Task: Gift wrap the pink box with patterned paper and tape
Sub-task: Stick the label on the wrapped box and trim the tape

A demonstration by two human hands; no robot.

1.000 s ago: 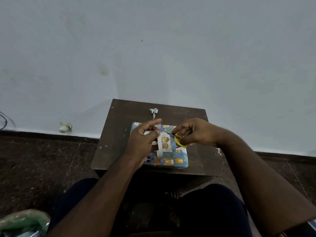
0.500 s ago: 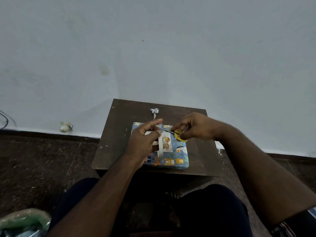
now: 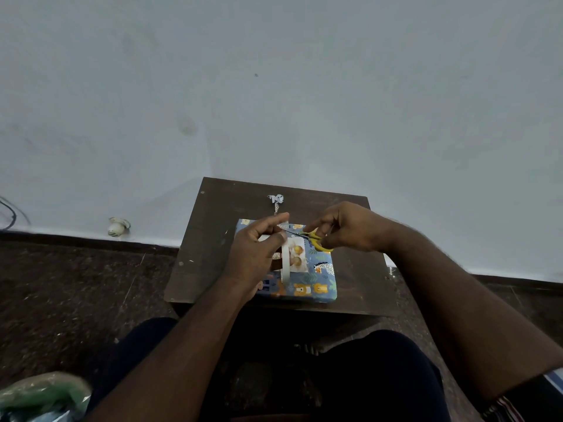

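Head view:
Box: wrapped box (image 3: pixel 316 280) lies flat on dark wooden table (image 3: pixel 207 239).
Left hand: left hand (image 3: pixel 256 254) grips tape roll (image 3: pixel 285 263) above the box.
Right hand: right hand (image 3: pixel 350 229) grips yellow-handled scissors (image 3: pixel 313 239), blades pointing at the tape.
Table rear: paper scrap (image 3: pixel 276 200).

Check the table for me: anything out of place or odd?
One thing: a crumpled paper scrap lies loose on the table beyond the wrapped box, likely an offcut. Nothing else stands out.
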